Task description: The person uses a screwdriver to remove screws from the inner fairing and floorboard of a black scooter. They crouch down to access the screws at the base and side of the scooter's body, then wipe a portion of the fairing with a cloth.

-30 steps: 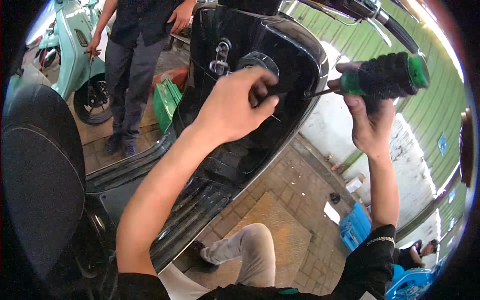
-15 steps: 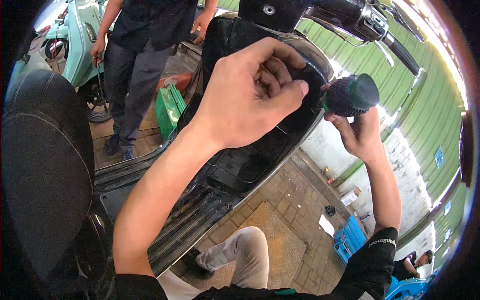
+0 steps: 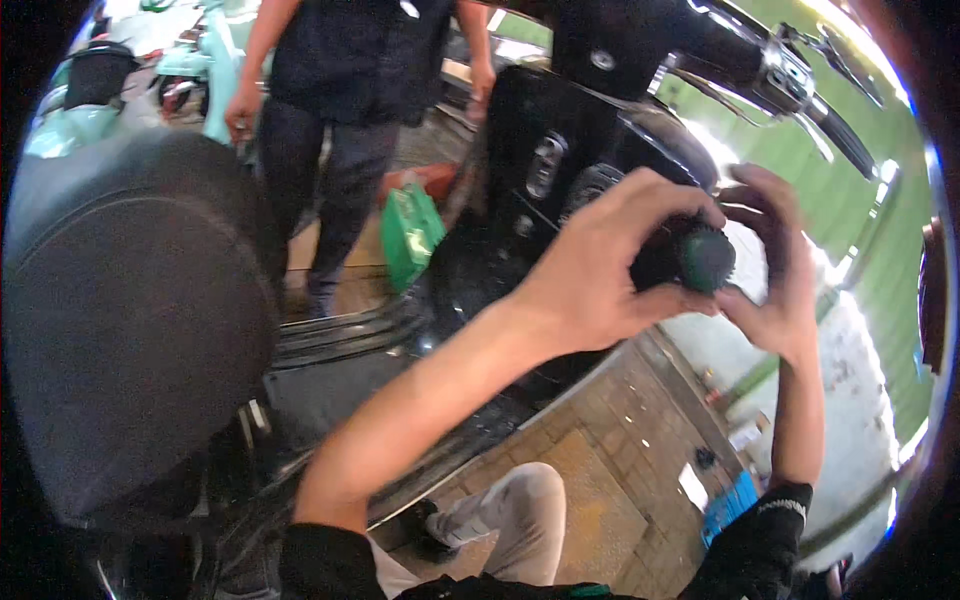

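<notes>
"Curving round the green-and-black handle (image 3: pixel 707 260), the fingers of your left hand (image 3: pixel 608 268) close on it?"

"Yes. Your right hand (image 3: pixel 786 285) bows just beside; I can't tell whether its fingers grip."

"And the handle's place?"

"Near the black scooter's (image 3: pixel 520 125) front, a green box (image 3: pixel 408 240) beyond."

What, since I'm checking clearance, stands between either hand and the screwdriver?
Nothing visible. The left hand curls around the screwdriver; the right hand curves beside it, with a bare gap showing between most of that hand and the screwdriver. I can't tell whether its thumb touches.
</notes>
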